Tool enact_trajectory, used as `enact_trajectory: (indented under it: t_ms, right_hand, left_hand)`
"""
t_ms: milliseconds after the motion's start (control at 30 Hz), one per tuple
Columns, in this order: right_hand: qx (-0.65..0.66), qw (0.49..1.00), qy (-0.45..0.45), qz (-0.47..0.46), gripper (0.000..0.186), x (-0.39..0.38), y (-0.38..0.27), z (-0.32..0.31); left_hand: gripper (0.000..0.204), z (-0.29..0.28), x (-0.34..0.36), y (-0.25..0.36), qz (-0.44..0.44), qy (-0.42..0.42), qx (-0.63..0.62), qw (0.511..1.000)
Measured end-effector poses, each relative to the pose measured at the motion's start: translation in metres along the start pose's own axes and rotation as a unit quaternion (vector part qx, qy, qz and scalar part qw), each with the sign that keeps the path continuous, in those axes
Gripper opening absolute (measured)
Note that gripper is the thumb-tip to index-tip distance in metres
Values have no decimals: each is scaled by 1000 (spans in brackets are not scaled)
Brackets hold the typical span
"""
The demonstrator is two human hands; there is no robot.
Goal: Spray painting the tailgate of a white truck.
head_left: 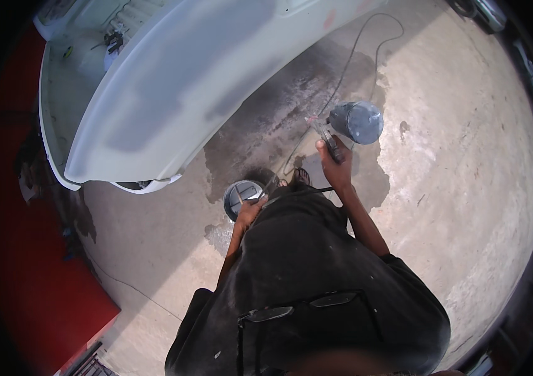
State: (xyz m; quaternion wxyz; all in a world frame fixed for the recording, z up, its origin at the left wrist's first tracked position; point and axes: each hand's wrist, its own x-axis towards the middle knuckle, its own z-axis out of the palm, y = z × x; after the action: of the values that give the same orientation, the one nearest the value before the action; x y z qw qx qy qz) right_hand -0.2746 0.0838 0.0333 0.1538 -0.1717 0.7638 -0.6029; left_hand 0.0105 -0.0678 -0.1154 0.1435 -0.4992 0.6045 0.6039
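My right hand (pixel 339 160) grips a spray gun (pixel 329 141), whose dark grey cup (pixel 360 122) sits at its upper right; a thin grey hose (pixel 360 34) lies in loops on the floor behind it. My left hand (pixel 251 208) is closed beside my dark clothing, at the rim of a round metal can (pixel 236 195) with a thin stick in it; what exactly its fingers hold, a narrow object pointing up-right, I cannot make out. A pale curved vehicle panel (pixel 153 94) with grey patches fills the upper left.
Concrete floor (pixel 467 188) surrounds my sandalled feet (pixel 301 175), with dark damp patches under the panel. A large red surface (pixel 59 301) runs along the left edge, with a cable (pixel 135 285) on the floor near it. Dark and shiny objects line the right rim.
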Motion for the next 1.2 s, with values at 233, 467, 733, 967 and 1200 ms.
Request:
enact_trajectory:
  t_ms: [233,467,733,967,1200]
  right_hand:
    - [-17,987,-94,-126,25,-20,-21,25]
    - [-37,963,-179,-200,29,-22,-23,29]
    - [-22,984,-152,-93,33,-12,3,17]
    - [32,998,59,15,40,-6,20,13]
    - [-29,998,-49,29,40,-21,32,40]
  left_hand:
    - [71,-4,8,-2,-16,-35,8,999]
    - [71,-5,3,-9,-9,-25,7,1000]
    - [65,-13,-12,12,4,-45,25,999]
    - [66,-26,-12,6,23,-40,64,997]
    - [64,-33,-2,-20,18,-46,46,998]
